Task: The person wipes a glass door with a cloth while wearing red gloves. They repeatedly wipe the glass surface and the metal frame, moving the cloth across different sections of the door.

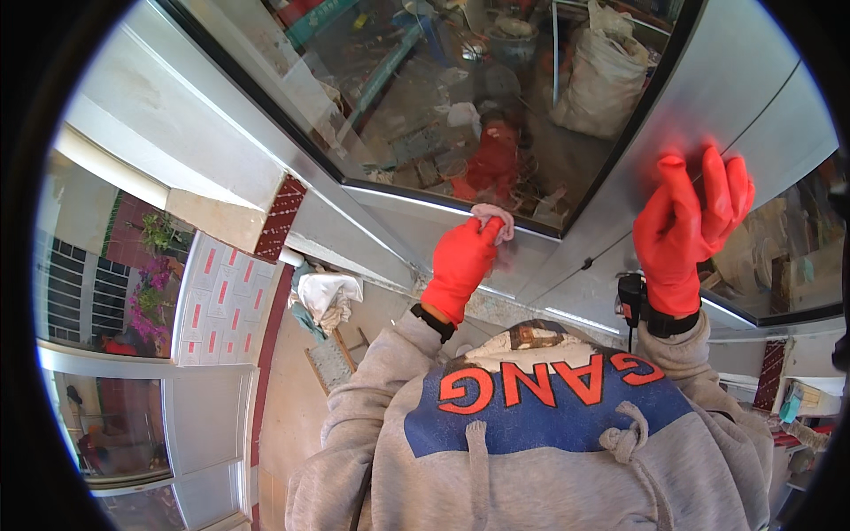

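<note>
My left hand (465,262), in a red rubber glove, grips a pinkish cloth (495,221) and presses it at the bottom edge of a glass pane (412,119) in a metal-framed door. The cloth touches the black seal and the metal just below it. My right hand (694,212), gloved in the same red, is raised beside the door's metal frame (724,73) with its fingers apart and nothing seen in it. Whether its fingertips touch the metal cannot be told. The glass shows a reflection of a red glove.
A stuffed white sack (604,73) stands beyond the glass among clutter. On the floor at the left are white and green cloths (325,299) and a small wooden-framed stool (332,362). Another glass pane (783,259) is at the right, and a windowed wall (206,425) at the left.
</note>
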{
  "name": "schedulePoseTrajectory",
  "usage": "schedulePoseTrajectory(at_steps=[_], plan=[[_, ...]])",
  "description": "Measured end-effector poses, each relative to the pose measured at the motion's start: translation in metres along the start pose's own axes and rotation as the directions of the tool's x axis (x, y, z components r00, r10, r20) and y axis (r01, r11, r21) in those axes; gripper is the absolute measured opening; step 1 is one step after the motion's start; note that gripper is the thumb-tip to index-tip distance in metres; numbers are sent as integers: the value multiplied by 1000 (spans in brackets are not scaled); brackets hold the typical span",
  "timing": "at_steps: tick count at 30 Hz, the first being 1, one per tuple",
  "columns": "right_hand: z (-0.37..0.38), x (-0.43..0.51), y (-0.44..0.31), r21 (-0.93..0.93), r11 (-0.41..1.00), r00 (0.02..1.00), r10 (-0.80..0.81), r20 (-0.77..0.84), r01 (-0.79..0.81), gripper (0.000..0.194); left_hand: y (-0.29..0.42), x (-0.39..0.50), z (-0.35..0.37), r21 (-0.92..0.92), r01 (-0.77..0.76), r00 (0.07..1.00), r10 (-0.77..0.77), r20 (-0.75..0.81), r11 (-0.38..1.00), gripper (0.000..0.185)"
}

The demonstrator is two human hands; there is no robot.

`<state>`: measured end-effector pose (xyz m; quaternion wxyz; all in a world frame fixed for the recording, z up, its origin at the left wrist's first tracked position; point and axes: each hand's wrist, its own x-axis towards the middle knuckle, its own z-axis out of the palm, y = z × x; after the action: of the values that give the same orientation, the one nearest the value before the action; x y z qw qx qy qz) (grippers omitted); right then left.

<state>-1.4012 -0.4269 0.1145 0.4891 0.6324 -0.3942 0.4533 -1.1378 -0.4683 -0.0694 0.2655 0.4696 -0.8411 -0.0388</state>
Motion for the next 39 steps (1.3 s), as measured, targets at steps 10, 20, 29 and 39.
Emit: schedulePoseTrajectory(at_steps=[10,20,29,39], plan=[[-15,-4,-2,44,997,994,65,91,-69,38,-56,-17,-73,-772,350,804,-593,-43,531,41],[-28,14,2,187,979,994,64,88,-79,25,-24,105,-384,-578,-476,655,-172,-736,663,39],[-28,-4,4,130,985,986,96,139,-115,32,37,283,-654,-144,-521,373,73,-925,841,36],[-22,-7,0,153,976,976,128,177,-155,33,64,404,-781,317,401,457,112,-882,859,35]])
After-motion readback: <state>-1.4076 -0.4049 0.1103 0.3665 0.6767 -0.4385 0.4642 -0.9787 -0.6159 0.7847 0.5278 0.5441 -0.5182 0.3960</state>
